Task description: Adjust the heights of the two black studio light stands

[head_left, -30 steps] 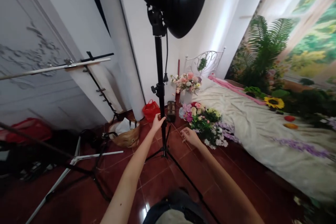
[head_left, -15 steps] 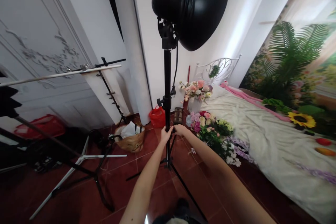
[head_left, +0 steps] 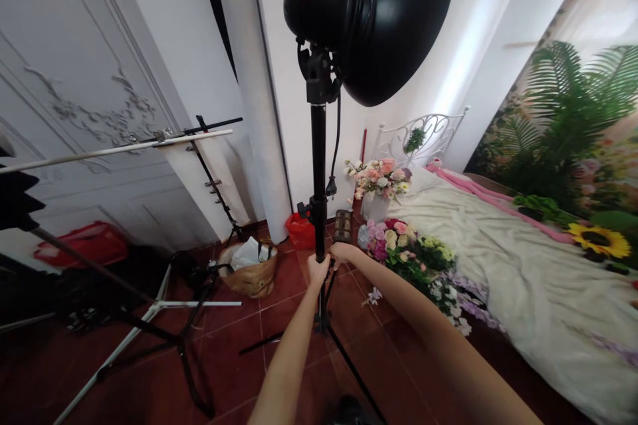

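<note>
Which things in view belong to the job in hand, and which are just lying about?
In hand:
lamp stand, gripped by the left hand, with the right hand close beside
lamp on top
hanging plug

Lying about:
basket
chest
flowers
sunflower

Wall (head_left: 463, 70) bright (vertical glow), floor (head_left: 234, 365) dim, lower left shadowed; faint sheen on lamp (head_left: 399, 20); edges stretched.

The head-worn camera looks from above the person's bare forearms (head_left: 292, 348), which enter between 4 and 7 o'clock, and faces forward and down. A glossy black dome-shaped lamp (head_left: 406, 20) sits close to the lens near 12 o'clock; dark-red tiled floor (head_left: 386, 339) lies below, the cream cloth-covered bed (head_left: 498, 239) farther off toward 3 o'clock
</note>
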Available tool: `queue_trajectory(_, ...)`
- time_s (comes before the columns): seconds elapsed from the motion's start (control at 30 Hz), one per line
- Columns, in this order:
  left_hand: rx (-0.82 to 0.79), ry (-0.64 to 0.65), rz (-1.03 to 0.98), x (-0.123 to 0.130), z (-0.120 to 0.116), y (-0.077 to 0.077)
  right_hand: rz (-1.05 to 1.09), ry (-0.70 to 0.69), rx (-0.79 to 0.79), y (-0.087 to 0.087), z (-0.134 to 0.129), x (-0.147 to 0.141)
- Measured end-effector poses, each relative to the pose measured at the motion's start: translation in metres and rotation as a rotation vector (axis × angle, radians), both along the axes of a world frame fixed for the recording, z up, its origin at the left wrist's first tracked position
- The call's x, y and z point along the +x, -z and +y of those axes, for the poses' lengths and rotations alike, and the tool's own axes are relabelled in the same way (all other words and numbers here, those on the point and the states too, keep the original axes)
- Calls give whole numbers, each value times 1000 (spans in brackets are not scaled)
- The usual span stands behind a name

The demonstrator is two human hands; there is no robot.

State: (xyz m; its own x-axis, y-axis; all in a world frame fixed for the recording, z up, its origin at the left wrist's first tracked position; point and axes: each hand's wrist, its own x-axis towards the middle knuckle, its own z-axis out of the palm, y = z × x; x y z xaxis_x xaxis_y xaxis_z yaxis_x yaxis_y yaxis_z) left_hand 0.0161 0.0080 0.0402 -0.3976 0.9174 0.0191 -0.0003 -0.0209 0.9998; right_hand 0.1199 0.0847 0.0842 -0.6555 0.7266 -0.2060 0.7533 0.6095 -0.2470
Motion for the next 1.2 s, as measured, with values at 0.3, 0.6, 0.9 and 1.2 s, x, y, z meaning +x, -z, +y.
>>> queue_trajectory(0.3,54,-70,72,4,8,13,107,-33,187,23,-39,20)
queue_trajectory(0.6,70,-88,53,5,9,9,93,89,397,43,-55,12)
queue_trajectory(0.9,75,-72,37,6,6,4,31,169,387,58,-53,-3)
queue_trajectory(1.2,47,-92,79,5,9,10,28,300,358,54,-69,-7)
